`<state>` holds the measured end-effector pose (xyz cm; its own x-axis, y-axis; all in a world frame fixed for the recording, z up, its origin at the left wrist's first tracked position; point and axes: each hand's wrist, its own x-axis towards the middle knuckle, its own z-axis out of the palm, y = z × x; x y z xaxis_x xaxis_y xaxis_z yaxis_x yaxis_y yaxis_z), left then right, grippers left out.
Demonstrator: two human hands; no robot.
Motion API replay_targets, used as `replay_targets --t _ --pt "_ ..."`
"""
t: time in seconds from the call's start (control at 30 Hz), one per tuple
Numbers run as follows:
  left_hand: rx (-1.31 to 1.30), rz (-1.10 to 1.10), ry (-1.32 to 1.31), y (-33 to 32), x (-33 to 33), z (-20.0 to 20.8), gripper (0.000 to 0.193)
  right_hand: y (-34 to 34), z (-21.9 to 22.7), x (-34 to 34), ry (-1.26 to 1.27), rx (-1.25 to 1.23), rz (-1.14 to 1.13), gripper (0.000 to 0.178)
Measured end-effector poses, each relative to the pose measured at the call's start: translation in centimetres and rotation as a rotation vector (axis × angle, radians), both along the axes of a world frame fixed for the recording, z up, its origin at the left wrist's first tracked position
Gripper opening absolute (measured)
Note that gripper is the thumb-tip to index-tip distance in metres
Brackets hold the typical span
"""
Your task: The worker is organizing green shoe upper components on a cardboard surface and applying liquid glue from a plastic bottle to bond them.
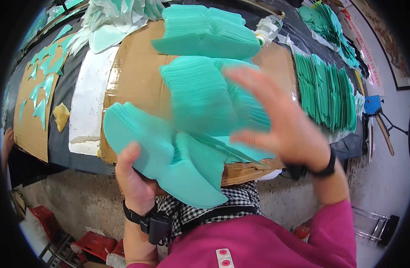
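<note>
My left hand (135,185) grips a fanned stack of mint-green, curved-edge sheets (144,134) at the table's near edge, thumb on top and the other fingers hidden beneath. My right hand (283,118), smeared by motion, hovers over the right side of a second stack of like sheets (196,96). Its fingers and thumb are spread apart, and nothing shows between them. Behind lies a third stack of sheets (209,40). The material, whether foam or rubber, I cannot tell.
Brown cardboard (138,76) lies under the stacks, with a white board (91,98) to its left. A clear bottle (268,29) stands behind. More green sheets (325,91) stand in rows at right. Offcuts (44,94) and a yellow scrap (61,117) lie left. Red crates (95,244) are below.
</note>
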<state>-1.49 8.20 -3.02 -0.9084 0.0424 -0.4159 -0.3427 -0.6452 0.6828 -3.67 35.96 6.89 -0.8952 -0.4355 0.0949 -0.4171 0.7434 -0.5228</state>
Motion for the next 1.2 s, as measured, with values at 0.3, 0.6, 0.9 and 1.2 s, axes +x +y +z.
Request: replay_targets --t 0.3,0.6,0.9,1.2 --pt "-0.001 -0.015 0.073 0.4 -0.8 -0.1 0.074 -0.6 -5.4 7.4 0.110 0.333 -0.215 0.077" --pt "0.022 0.023 0.077 0.9 -0.6 0.2 0.071 -0.4 -5.5 5.6 0.189 0.244 -0.212 0.066" --pt "-0.006 0.017 0.064 0.5 -0.4 -0.3 0.075 -0.4 -6.2 7.0 0.273 0.268 -0.147 0.055" --pt "0.073 -0.008 0.044 0.9 -0.5 -0.1 0.073 0.5 -1.6 0.6 0.078 0.180 -0.210 0.045"
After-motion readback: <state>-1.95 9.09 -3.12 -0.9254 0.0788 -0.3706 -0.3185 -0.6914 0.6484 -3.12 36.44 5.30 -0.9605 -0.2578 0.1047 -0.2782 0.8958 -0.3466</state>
